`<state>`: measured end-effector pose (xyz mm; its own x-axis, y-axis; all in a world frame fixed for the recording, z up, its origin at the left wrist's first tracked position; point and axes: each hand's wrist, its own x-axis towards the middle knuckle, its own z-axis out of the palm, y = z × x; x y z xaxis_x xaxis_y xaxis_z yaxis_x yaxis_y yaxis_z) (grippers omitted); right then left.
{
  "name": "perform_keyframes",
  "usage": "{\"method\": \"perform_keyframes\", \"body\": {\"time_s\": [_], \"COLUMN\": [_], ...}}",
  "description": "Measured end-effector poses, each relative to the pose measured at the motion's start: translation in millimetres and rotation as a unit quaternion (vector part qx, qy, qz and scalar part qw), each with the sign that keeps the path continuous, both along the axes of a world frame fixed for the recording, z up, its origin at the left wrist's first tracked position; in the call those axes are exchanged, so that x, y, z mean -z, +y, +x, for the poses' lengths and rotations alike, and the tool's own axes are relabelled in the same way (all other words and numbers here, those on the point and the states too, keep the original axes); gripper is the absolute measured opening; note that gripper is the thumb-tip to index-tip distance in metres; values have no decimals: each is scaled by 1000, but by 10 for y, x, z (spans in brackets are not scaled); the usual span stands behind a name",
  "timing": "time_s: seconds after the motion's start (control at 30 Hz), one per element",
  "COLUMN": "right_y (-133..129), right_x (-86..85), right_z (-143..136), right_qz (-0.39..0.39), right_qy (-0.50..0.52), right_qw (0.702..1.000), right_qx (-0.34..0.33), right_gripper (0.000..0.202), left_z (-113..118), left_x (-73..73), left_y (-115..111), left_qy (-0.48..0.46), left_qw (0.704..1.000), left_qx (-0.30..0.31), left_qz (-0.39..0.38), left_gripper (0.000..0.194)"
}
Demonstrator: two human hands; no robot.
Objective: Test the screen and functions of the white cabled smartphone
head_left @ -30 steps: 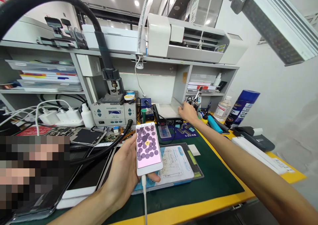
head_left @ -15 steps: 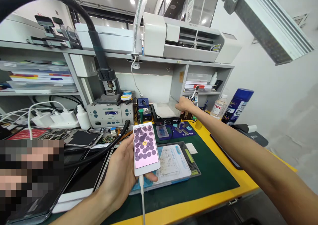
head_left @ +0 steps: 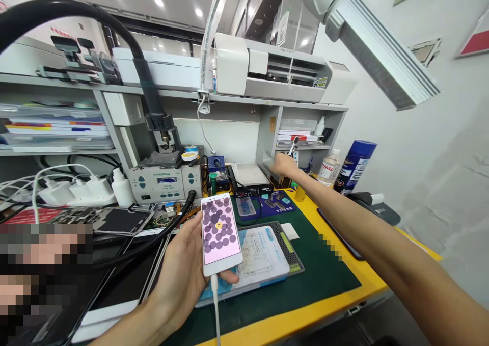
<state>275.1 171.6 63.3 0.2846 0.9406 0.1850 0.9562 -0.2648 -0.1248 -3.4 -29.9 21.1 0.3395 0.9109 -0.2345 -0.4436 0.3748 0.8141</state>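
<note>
My left hand [head_left: 183, 259] holds a white smartphone [head_left: 221, 234] upright, thumb at its left edge and a fingertip showing below its lower right. Its lit screen shows dark circles on pink around a small yellow face. A white charging cable [head_left: 216, 302] is plugged into its bottom edge. My right hand [head_left: 283, 164] is stretched far forward, fingers curled, beside the shelf divider and above a dark holder [head_left: 281, 181]. A blurred, pale streak shows at its fingertips; I cannot make out what it is. Under the phone lies a blue-and-white flat case [head_left: 262, 254].
A grey rework station [head_left: 164, 183] and a flat heating plate [head_left: 250, 178] stand at the back. To the right are a clear bottle [head_left: 329, 167] and a blue spray can [head_left: 355, 165]. A black hose [head_left: 168, 234] and bare phone screens crowd the left. A lamp [head_left: 385, 50] hangs overhead.
The view has shifted slightly, so the scene sits a little left and lower. My right hand stays by the holder, with the streak at its fingers now broader and blurred. The phone remains in my left hand.
</note>
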Motion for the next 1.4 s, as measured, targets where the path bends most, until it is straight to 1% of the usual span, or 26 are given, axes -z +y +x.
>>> {"method": "perform_keyframes", "body": {"time_s": [0.13, 0.37, 0.57, 0.67, 0.8, 0.97, 1.2, 1.4], "right_y": [54, 177, 295, 330, 346, 313, 151, 84], "right_x": [103, 266, 353, 369, 389, 391, 294, 271], "right_z": [-38, -117, -148, -140, -104, -74, -82, -63], "right_qz": [-20, -66, -117, -127, -135, -134, -84, -73], "right_qy": [8, 43, 87, 101, 111, 108, 70, 67], "right_qw": [1000, 997, 988, 985, 983, 983, 994, 995], "right_qx": [5, 20, 44, 53, 60, 57, 30, 28], "right_gripper": [33, 34, 35, 35, 35, 34, 37, 35], "left_z": [9, -7, 7, 7, -2, 17, 8, 6], "left_x": [-28, 12, 6, 14, 30, 3, -7, 4], "left_y": [-11, 0, 1, 7, 16, 15, -8, 9], "left_qy": [6, 32, 60, 64, 44, 39, 40, 12], "left_qw": [1000, 999, 998, 997, 998, 999, 999, 1000], "left_qx": [-3, 24, 10, 8, 19, 11, 12, 0], "left_qz": [8, 30, 35, 36, 44, 31, 19, 15], "left_gripper": [46, 53, 52, 50, 49, 49, 51, 50]}}
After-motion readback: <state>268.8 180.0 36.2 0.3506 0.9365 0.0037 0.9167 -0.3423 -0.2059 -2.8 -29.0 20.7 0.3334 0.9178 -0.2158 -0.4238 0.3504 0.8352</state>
